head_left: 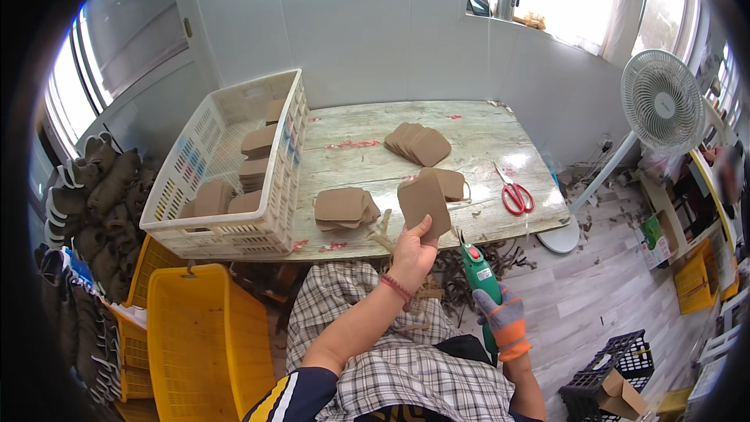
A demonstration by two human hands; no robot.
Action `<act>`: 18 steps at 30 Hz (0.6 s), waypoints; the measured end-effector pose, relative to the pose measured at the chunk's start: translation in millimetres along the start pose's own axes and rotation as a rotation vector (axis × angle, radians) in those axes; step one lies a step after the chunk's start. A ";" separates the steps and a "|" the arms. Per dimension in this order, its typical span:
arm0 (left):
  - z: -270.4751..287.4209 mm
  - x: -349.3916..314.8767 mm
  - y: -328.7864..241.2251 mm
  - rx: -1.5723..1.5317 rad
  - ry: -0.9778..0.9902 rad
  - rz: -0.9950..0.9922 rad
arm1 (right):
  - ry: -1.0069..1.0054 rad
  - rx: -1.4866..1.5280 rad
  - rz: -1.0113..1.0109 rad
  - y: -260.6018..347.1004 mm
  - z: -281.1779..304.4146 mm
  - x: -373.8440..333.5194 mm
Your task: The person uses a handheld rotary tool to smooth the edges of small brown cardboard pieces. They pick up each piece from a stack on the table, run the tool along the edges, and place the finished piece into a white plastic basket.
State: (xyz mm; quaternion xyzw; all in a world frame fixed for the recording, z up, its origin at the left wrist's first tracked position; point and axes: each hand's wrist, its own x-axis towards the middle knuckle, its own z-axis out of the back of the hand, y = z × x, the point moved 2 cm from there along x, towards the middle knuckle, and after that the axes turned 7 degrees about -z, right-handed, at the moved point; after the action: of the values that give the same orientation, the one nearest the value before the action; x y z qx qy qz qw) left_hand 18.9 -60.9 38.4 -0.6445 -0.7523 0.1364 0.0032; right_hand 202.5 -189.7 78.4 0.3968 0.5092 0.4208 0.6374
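Observation:
My left hand [414,252], bare, pinches the lower edge of a flat tan piece with rounded corners [423,203], held up over the table's near edge. My right hand [505,319], in a grey and orange glove, is closed around a green handheld electric tool [478,270] with a red button. Its narrow dark tip points up, just right of the tan piece and apart from it. Behind the held piece lies another tan piece [453,185], partly hidden. A tan stack [341,206] sits to the left, and a fanned stack [419,144] farther back.
Red-handled scissors [516,197] lie on the right of the worn table [351,121]. A white crate [234,238] holding tan pieces stands at left, above yellow bins [187,344]. A white fan [662,101] stands at right; scraps and a black crate [598,379] are on the floor.

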 end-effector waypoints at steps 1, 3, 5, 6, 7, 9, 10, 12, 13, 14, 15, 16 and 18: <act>1.6 4.2 4.2 -0.046 -0.003 0.002 | 0.005 0.016 -0.006 5.2 -1.4 -1.2; 3.2 8.6 12.3 -0.106 -0.023 0.041 | -0.001 0.046 0.011 12.1 -3.7 -2.5; 5.6 10.0 20.7 -0.148 -0.018 0.068 | -0.007 0.083 0.019 14.4 -5.1 -2.7; 7.0 9.8 24.7 -0.159 -0.002 0.076 | -0.010 0.105 0.018 14.4 -5.5 -2.7; 8.5 9.8 28.0 -0.170 0.014 0.083 | -0.013 0.126 0.018 14.5 -5.6 -2.7; 10.8 7.8 32.9 -0.134 -0.016 0.126 | -0.042 0.108 0.026 16.3 -5.1 -3.0; 12.5 4.5 36.4 -0.101 -0.020 0.124 | -0.057 0.099 0.030 16.5 -4.6 -3.2; 11.1 -4.0 40.8 -0.045 -0.021 0.130 | -0.073 0.101 0.041 13.7 -3.3 -1.3; 10.7 -8.6 42.7 -0.023 -0.019 0.136 | -0.081 0.102 0.047 12.6 -2.5 -0.7; 10.7 -12.2 44.0 -0.002 -0.016 0.141 | -0.094 0.087 0.051 13.5 -1.8 -1.0; 12.2 -14.5 46.0 0.005 -0.009 0.144 | -0.106 0.072 0.054 15.5 -1.0 -1.4; 13.9 -16.9 48.0 0.013 -0.002 0.148 | -0.119 0.056 0.058 16.7 -0.4 -1.4; 14.1 -23.0 50.9 0.048 0.008 0.155 | -0.127 0.052 0.056 16.6 2.2 0.3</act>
State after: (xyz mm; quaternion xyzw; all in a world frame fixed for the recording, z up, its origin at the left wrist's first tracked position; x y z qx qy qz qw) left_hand 69.5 -79.4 18.1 -0.7010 -0.6967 0.1516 0.0113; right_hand 202.5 -184.1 94.2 0.4532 0.4673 0.3991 0.6457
